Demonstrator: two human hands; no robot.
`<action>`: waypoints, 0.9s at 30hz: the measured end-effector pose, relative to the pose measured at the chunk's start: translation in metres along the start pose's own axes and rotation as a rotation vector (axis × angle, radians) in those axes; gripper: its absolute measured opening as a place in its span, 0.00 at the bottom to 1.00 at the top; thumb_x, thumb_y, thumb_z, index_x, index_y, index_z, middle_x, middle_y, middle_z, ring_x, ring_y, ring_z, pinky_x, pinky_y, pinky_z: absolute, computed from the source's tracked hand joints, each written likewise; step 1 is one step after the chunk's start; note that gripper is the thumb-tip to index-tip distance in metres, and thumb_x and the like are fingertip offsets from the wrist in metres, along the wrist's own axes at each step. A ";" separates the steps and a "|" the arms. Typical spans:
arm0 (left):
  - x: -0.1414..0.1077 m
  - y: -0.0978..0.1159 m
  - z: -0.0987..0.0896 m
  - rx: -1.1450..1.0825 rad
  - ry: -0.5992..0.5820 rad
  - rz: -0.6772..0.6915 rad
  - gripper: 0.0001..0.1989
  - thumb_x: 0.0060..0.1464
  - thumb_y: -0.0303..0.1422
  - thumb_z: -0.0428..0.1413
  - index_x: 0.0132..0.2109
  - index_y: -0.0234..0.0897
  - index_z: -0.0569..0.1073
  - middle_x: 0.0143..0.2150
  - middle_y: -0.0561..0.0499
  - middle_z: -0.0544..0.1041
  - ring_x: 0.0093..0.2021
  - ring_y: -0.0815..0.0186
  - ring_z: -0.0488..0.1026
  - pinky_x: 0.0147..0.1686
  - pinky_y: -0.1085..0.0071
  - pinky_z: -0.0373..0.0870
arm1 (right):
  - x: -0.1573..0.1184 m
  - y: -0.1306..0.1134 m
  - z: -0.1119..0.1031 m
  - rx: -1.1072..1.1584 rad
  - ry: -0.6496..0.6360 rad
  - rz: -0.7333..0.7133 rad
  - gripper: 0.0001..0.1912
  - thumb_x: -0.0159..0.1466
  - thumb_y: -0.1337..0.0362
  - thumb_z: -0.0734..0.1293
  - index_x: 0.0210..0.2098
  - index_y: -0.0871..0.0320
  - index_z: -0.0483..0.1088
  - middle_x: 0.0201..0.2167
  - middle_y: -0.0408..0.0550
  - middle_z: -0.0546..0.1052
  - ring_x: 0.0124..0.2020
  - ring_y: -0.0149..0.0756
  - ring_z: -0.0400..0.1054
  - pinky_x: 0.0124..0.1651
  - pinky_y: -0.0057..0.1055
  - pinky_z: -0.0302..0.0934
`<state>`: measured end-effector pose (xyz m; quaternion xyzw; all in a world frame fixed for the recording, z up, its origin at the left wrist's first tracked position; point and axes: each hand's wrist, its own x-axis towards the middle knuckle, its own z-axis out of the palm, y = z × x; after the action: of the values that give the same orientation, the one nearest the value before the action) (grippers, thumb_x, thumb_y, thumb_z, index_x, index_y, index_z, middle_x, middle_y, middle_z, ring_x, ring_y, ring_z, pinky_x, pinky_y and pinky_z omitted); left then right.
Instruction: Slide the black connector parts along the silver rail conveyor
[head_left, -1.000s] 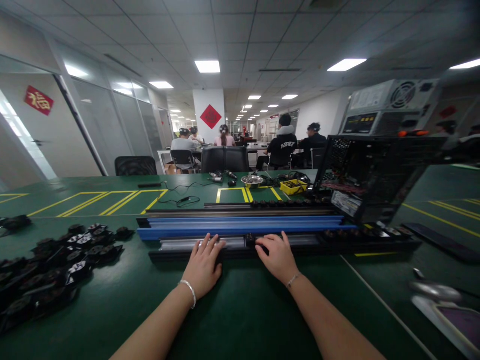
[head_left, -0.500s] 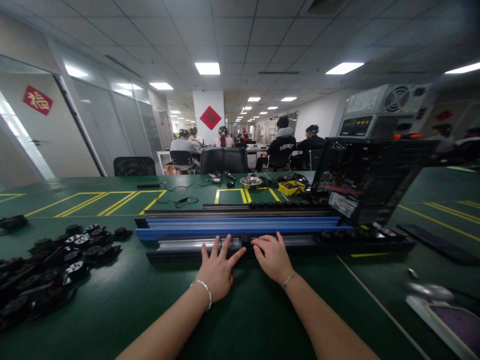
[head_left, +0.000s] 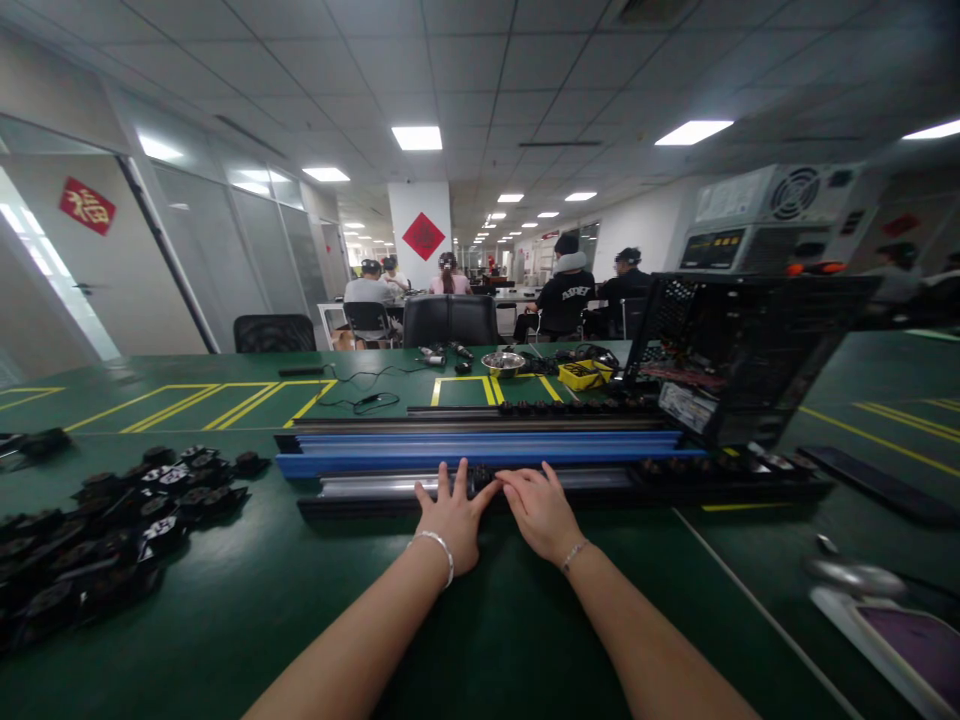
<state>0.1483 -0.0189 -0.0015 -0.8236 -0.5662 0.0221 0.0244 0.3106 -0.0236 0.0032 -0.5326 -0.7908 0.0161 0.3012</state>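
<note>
A long black rail (head_left: 360,508) with a silvery channel lies across the green table. My left hand (head_left: 452,520) rests over its near edge, fingers spread, with the thumb or index tip by a small black part (head_left: 480,478) in the channel. Just right of that part, my right hand (head_left: 541,510) has its fingers pressed together, their tips meeting those of my left hand; what they hold, if anything, is hidden. Behind the rail runs a blue rail (head_left: 375,462). Several black round parts (head_left: 679,468) sit in the right end of the black rail.
A pile of black parts (head_left: 157,505) spreads at the left. An open computer case (head_left: 757,350) stands at the right rear, near a yellow tray (head_left: 583,376) and a metal bowl (head_left: 502,362). A phone-like device (head_left: 900,640) lies front right. People sit farther back.
My left hand has shifted right along the rail, and its fingertips now meet those of my right hand. The small black part sits slightly farther left.
</note>
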 end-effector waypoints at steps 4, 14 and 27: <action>0.003 0.008 -0.003 -0.013 0.007 -0.059 0.44 0.42 0.37 0.54 0.62 0.59 0.39 0.67 0.44 0.34 0.62 0.35 0.32 0.47 0.29 0.36 | 0.000 0.002 0.001 -0.063 0.025 0.035 0.17 0.64 0.62 0.52 0.47 0.51 0.66 0.46 0.45 0.73 0.49 0.34 0.62 0.60 0.46 0.37; 0.000 0.012 -0.007 -0.013 0.042 -0.076 0.42 0.43 0.34 0.54 0.62 0.59 0.43 0.67 0.44 0.40 0.63 0.38 0.37 0.48 0.30 0.37 | -0.001 0.006 0.004 -0.242 -0.035 0.083 0.21 0.64 0.57 0.50 0.53 0.50 0.63 0.57 0.45 0.62 0.59 0.39 0.51 0.61 0.50 0.31; 0.000 0.007 -0.005 -0.030 0.066 -0.042 0.36 0.48 0.32 0.49 0.61 0.59 0.45 0.67 0.47 0.42 0.64 0.42 0.39 0.48 0.29 0.41 | -0.002 0.008 0.004 -0.239 -0.043 0.069 0.22 0.64 0.55 0.51 0.54 0.51 0.61 0.57 0.46 0.62 0.59 0.39 0.51 0.61 0.49 0.30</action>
<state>0.1552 -0.0220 0.0031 -0.8121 -0.5825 -0.0140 0.0311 0.3158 -0.0203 -0.0036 -0.5912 -0.7745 -0.0567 0.2177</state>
